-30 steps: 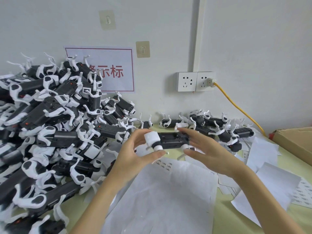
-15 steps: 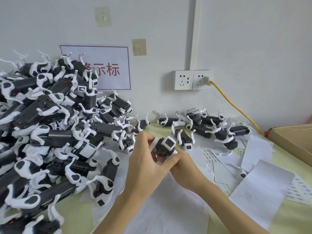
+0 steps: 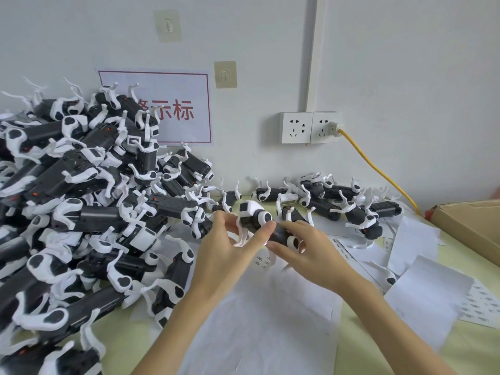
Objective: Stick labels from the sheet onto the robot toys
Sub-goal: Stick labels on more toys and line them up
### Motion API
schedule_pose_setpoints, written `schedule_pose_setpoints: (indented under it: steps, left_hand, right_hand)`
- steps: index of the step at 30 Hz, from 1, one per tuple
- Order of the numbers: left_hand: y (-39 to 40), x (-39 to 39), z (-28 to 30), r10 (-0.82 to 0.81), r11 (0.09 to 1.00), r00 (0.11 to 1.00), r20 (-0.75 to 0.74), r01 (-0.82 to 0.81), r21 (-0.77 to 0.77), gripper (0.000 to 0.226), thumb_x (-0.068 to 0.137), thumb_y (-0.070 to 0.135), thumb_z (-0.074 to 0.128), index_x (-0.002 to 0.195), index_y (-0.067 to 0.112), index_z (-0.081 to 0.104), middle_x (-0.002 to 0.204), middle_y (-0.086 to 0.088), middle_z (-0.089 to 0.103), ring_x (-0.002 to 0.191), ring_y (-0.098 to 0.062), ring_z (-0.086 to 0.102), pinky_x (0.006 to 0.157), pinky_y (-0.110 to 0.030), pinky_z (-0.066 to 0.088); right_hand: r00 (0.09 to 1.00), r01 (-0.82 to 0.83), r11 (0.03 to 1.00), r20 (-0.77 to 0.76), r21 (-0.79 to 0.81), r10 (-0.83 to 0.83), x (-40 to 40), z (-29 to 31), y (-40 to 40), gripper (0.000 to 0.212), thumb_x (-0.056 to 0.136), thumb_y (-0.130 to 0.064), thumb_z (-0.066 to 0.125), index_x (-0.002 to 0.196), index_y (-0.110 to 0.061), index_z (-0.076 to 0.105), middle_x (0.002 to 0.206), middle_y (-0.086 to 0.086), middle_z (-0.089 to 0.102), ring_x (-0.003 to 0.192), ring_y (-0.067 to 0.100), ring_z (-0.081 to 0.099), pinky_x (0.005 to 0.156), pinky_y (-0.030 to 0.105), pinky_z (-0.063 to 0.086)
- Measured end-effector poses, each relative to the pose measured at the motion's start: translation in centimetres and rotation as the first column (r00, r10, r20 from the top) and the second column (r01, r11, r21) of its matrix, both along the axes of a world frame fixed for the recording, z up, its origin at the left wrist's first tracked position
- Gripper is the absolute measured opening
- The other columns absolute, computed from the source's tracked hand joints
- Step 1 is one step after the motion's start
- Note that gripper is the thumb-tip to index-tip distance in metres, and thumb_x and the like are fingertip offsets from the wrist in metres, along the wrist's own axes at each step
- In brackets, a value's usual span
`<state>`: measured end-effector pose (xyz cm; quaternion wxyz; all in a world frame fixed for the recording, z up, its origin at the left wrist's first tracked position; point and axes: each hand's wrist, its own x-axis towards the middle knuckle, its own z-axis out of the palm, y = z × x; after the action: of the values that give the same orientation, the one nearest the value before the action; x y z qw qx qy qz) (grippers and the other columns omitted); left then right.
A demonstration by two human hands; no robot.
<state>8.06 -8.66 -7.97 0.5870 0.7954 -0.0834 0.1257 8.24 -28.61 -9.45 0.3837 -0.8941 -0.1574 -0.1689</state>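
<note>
Black-and-white plastic fills the left of the view: a heap of robot toys (image 3: 81, 212) slopes up against the wall, and a smaller row of toys (image 3: 338, 201) lies along the wall under the double socket (image 3: 309, 127). White backing sheets (image 3: 259, 315) cover the pale green table (image 3: 481, 345), and a label sheet (image 3: 480, 307) with small printed labels lies at the right. Above the papers, both hands hold one robot toy (image 3: 259, 221) between them. The left hand (image 3: 224, 255) pinches its front end with thumb and fingers, while the right hand (image 3: 305, 253) curls round its dark rear body.
</note>
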Motion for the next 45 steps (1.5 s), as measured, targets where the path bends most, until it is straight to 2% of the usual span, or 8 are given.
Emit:
schedule_pose_setpoints:
  steps: [7, 15, 19, 24, 28, 35, 39, 45]
  left_hand:
    - [0.8, 1.2, 0.7, -0.137, 0.957, 0.948, -0.287, 0.052, -0.286, 0.052, 0.087, 0.061, 0.065, 0.100, 0.012, 0.073, 0.090, -0.002, 0.082, 0.060, -0.027, 0.074, 0.072, -0.034, 0.057]
    - [1.5, 1.5, 0.7, -0.266, 0.927, 0.913, -0.311, 0.153, -0.342, 0.048, 0.075, 0.058, 0.066, 0.098, 0.016, 0.074, 0.101, 0.002, 0.082, 0.095, -0.023, 0.079, 0.082, -0.036, 0.052]
    - [1.5, 1.1, 0.5, -0.289, 0.946, 0.932, -0.220, 0.243, -0.215, 0.047, 0.074, 0.067, 0.073, 0.082, 0.022, 0.062, 0.075, 0.006, 0.056, 0.081, -0.015, 0.055, 0.094, -0.038, 0.042]
    - [2.5, 1.0, 0.6, -0.427, 0.897, 0.900, -0.083, 0.410, -0.167, 0.056, 0.075, 0.028, 0.093, 0.121, 0.033, 0.060, 0.113, 0.021, 0.073, 0.108, -0.004, 0.067, 0.101, -0.027, 0.046]
    - [2.2, 1.5, -0.7, -0.266, 0.896, 0.901, 0.343, 0.101, 0.432, 0.070, 0.086, 0.012, 0.085, 0.130, 0.043, 0.042, 0.144, 0.031, 0.056, 0.121, -0.014, 0.059, 0.108, -0.018, 0.027]
    - [1.9, 1.7, -1.1, -0.259, 0.925, 0.735, 0.627, 0.001, 0.381, 0.067, 0.078, 0.024, 0.091, 0.131, 0.023, 0.051, 0.157, 0.017, 0.050, 0.139, 0.012, 0.035, 0.105, -0.041, 0.038]
    - [1.6, 0.9, -0.6, -0.315, 0.949, 0.875, 0.368, 0.277, 0.153, 0.066, 0.073, 0.047, 0.092, 0.123, 0.043, 0.049, 0.130, 0.018, 0.066, 0.123, -0.008, 0.060, 0.098, -0.018, 0.045]
    - [0.5, 0.5, -0.6, -0.033, 0.998, 0.933, 0.357, 0.014, 0.056, 0.054, 0.072, 0.067, 0.081, 0.098, 0.033, 0.048, 0.084, 0.009, 0.065, 0.075, -0.014, 0.064, 0.063, -0.029, 0.053]
  right_hand:
    - [0.962, -0.046, 0.879, -0.217, 0.475, 0.168, -0.8, 1.7, -0.5, 0.031, 0.089, -0.076, 0.055, 0.094, -0.051, 0.074, 0.086, -0.024, 0.069, 0.080, 0.005, 0.067, 0.078, 0.017, 0.055]
    - [0.888, -0.051, 0.786, -0.333, 0.616, 0.318, -0.4, 1.9, -1.0, 0.048, 0.094, -0.047, 0.059, 0.103, -0.004, 0.077, 0.105, 0.026, 0.075, 0.091, 0.029, 0.070, 0.093, 0.046, 0.059]
    - [0.922, -0.108, 0.844, -0.266, 0.525, 0.283, -0.6, 2.0, -1.6, 0.035, 0.096, -0.044, 0.065, 0.110, -0.013, 0.075, 0.111, 0.014, 0.075, 0.095, 0.022, 0.070, 0.089, 0.033, 0.056]
    - [0.949, -0.191, 0.941, -0.192, 0.281, 0.250, -0.7, 2.4, -3.0, 0.057, 0.089, -0.019, 0.085, 0.136, -0.035, 0.057, 0.133, -0.011, 0.066, 0.129, 0.012, 0.060, 0.105, 0.030, 0.052]
    - [0.995, -0.010, 1.000, 0.096, 0.012, 0.008, -0.1, 1.1, -1.6, 0.068, 0.083, -0.004, 0.080, 0.128, -0.041, 0.046, 0.131, -0.019, 0.058, 0.115, 0.012, 0.059, 0.102, 0.036, 0.050]
    - [0.970, 0.010, 0.997, 0.242, 0.074, -0.027, 0.1, 0.8, -1.2, 0.073, 0.087, -0.001, 0.079, 0.133, -0.046, 0.044, 0.145, -0.026, 0.053, 0.125, 0.006, 0.057, 0.098, 0.012, 0.042]
    - [0.998, -0.046, 0.993, 0.053, 0.105, 0.041, -0.2, 1.2, -1.6, 0.072, 0.088, -0.010, 0.083, 0.144, -0.041, 0.050, 0.135, -0.021, 0.062, 0.122, 0.006, 0.059, 0.095, 0.017, 0.050]
    - [0.959, -0.184, 0.939, -0.158, 0.290, 0.237, -0.7, 0.6, 0.9, 0.042, 0.100, -0.017, 0.070, 0.139, -0.026, 0.060, 0.121, -0.010, 0.072, 0.106, 0.010, 0.072, 0.092, 0.025, 0.057]
